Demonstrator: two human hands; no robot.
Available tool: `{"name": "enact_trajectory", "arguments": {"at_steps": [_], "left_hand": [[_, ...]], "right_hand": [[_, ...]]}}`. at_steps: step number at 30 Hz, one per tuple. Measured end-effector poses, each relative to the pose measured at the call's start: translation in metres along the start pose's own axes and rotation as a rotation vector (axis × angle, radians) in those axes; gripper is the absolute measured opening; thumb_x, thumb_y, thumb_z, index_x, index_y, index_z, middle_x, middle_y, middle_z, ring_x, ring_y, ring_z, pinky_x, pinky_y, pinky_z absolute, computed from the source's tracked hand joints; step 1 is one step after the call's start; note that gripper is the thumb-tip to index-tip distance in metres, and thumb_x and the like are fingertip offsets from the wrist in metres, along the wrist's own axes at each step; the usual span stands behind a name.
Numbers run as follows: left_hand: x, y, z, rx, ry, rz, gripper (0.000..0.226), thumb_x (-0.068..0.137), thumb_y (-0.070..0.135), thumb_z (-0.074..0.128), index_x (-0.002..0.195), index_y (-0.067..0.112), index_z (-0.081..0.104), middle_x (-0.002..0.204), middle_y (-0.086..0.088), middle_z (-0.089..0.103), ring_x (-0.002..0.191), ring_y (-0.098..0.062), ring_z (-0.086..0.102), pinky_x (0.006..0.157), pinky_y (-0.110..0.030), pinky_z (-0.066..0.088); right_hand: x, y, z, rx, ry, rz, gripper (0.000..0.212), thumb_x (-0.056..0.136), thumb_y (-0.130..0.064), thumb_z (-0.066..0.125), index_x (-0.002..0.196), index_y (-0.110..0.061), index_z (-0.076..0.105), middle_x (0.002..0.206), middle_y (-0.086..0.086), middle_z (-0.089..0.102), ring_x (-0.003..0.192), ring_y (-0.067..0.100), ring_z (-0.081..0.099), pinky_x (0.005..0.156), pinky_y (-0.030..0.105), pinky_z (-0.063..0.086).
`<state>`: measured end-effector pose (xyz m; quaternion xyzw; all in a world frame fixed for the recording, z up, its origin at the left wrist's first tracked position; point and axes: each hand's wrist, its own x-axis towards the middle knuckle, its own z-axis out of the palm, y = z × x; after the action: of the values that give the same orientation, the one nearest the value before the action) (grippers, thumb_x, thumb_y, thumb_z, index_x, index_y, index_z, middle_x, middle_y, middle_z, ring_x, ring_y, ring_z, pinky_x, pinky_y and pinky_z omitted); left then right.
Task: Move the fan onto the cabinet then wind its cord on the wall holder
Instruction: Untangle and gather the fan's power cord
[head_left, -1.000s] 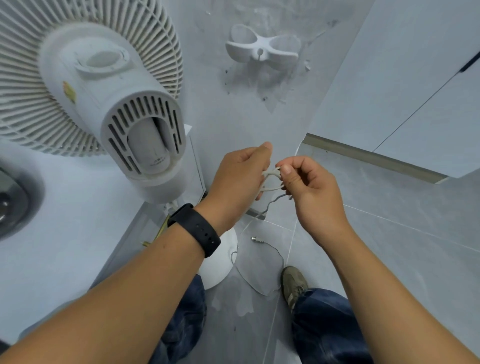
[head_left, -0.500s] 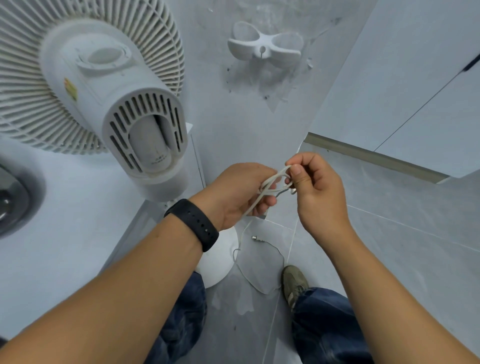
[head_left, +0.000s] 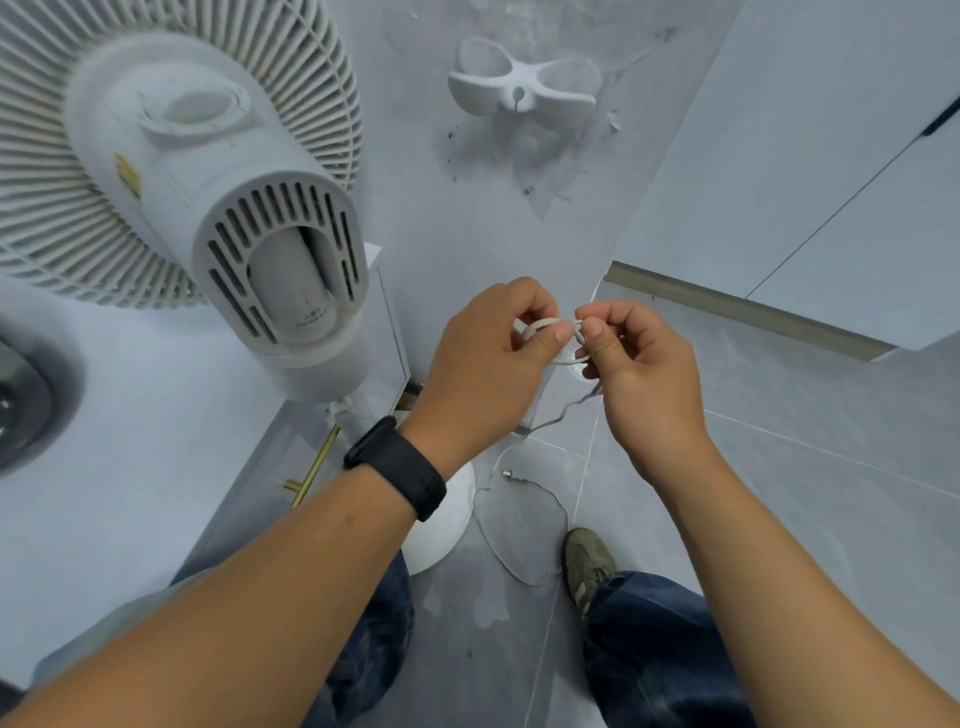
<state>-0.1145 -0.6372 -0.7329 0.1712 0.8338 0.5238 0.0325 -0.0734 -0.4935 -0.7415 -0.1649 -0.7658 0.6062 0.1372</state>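
— Grey tiled floor (head_left: 779, 467), grey wall, white cabinet (head_left: 130, 415) at the left of the frame. Where's the fan?

— The fan (head_left: 208, 182) is in the upper left, its head over the cabinet top, so I'd judge the move done. Whether its base sits there, I can't tell.

— And the cord?

— The cord (head_left: 550, 358) is thin and white, looped at centre frame. The left hand (head_left: 483, 374) pinches the loops between thumb and curled fingers; the right hand (head_left: 639, 374) pinches them from the other side. The plug (head_left: 511, 475) trails on the floor below.

— So winding's left?

— Yes. The wall holder (head_left: 519, 88), top centre, looks bare.
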Motion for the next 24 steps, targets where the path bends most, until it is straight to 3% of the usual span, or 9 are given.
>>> {"name": "enact_trajectory", "arguments": {"at_steps": [3, 8, 12, 14, 16, 19, 22, 24], "left_hand": [[0.002, 0.001, 0.001, -0.278, 0.019, -0.129, 0.015, 0.100, 0.016, 0.064, 0.085, 0.021, 0.063, 0.074, 0.016, 0.057, 0.067, -0.006, 0.047, 0.068, -0.023, 0.040], [0.003, 0.006, -0.001, -0.518, 0.122, -0.249, 0.027, 0.101, 0.008, 0.057, 0.080, 0.026, 0.060, 0.088, 0.007, 0.067, 0.076, -0.006, 0.055, 0.069, -0.015, 0.043], [0.005, 0.005, -0.004, -0.663, 0.117, -0.282, 0.021, 0.094, 0.022, 0.057, 0.074, 0.026, 0.061, 0.077, 0.009, 0.064, 0.076, -0.011, 0.054, 0.073, -0.029, 0.039], [0.005, 0.007, -0.007, -0.513, 0.084, -0.223, 0.026, 0.089, 0.026, 0.058, 0.067, 0.013, 0.052, 0.067, 0.000, 0.050, 0.069, -0.015, 0.045, 0.068, -0.030, 0.036], [0.003, 0.011, -0.005, -0.243, -0.021, -0.136, 0.047, 0.096, 0.034, 0.065, 0.065, 0.006, 0.044, 0.060, 0.001, 0.038, 0.060, -0.013, 0.037, 0.060, -0.026, 0.032], [0.000, 0.010, -0.001, 0.037, -0.154, -0.089, 0.055, 0.097, 0.050, 0.065, 0.069, 0.003, 0.057, 0.051, 0.010, 0.039, 0.052, -0.007, 0.038, 0.052, -0.020, 0.031], [0.001, 0.005, 0.000, 0.058, -0.133, -0.074, 0.041, 0.103, 0.040, 0.058, 0.079, 0.010, 0.070, 0.047, 0.014, 0.043, 0.052, -0.006, 0.042, 0.053, -0.018, 0.031], [0.001, 0.007, -0.002, -0.109, -0.091, -0.110, 0.036, 0.106, 0.031, 0.055, 0.080, 0.010, 0.069, 0.051, 0.015, 0.047, 0.053, -0.003, 0.041, 0.056, -0.018, 0.032]], "right_hand": [[0.000, -0.003, 0.001, 0.016, -0.033, -0.001, 0.023, 0.104, -0.010, 0.058, 0.098, -0.030, 0.069, 0.081, -0.003, 0.067, 0.068, 0.003, 0.065, 0.067, 0.016, 0.052], [-0.001, -0.001, 0.003, 0.014, -0.122, 0.051, 0.023, 0.108, -0.015, 0.050, 0.104, -0.032, 0.065, 0.081, -0.009, 0.058, 0.071, 0.005, 0.067, 0.068, 0.016, 0.050], [0.001, 0.001, 0.004, 0.051, -0.110, 0.044, 0.026, 0.108, -0.014, 0.049, 0.106, -0.035, 0.063, 0.084, -0.005, 0.055, 0.072, 0.003, 0.064, 0.074, 0.017, 0.050], [0.002, 0.003, 0.003, 0.015, -0.081, 0.023, 0.028, 0.107, -0.012, 0.049, 0.106, -0.036, 0.063, 0.082, -0.007, 0.055, 0.071, 0.004, 0.060, 0.077, 0.021, 0.052], [0.002, 0.006, 0.000, -0.013, -0.070, 0.010, 0.027, 0.106, -0.011, 0.051, 0.106, -0.035, 0.064, 0.082, -0.002, 0.057, 0.073, 0.009, 0.059, 0.077, 0.027, 0.053], [0.003, 0.008, -0.003, -0.039, -0.052, 0.000, 0.029, 0.104, -0.008, 0.053, 0.104, -0.034, 0.065, 0.081, 0.003, 0.060, 0.077, 0.013, 0.059, 0.077, 0.032, 0.053], [0.003, 0.007, -0.003, -0.023, -0.024, -0.020, 0.029, 0.104, -0.007, 0.053, 0.105, -0.033, 0.065, 0.078, -0.008, 0.057, 0.073, 0.007, 0.058, 0.074, 0.023, 0.051], [0.004, 0.005, -0.003, 0.000, -0.014, -0.035, 0.029, 0.105, -0.006, 0.053, 0.105, -0.031, 0.065, 0.077, -0.010, 0.056, 0.073, 0.006, 0.059, 0.075, 0.021, 0.050]]}}
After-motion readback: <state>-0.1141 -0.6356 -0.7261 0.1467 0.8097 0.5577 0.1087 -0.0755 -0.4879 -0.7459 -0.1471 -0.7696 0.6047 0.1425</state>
